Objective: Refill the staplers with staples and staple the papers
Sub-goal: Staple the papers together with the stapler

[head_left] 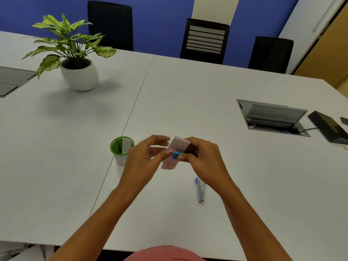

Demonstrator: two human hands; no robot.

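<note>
Both my hands are raised over the middle of the white table [188, 102]. My right hand [203, 159] grips a small stapler with a blue end [176, 155], pressed against a pale pink slip of paper [174, 154]. My left hand [145, 157] pinches the left edge of that paper with fingertips. A second stapler [200, 191], silver with a blue tip, lies on the table just below my right hand. A green-rimmed white cup [121, 151] stands left of my left hand with a white paper strip in it.
A potted plant [75, 59] stands at the back left. An open cable hatch [273, 117] is set into the table at the right, with a black device [329, 127] beside it. Three black chairs [205, 41] line the far side.
</note>
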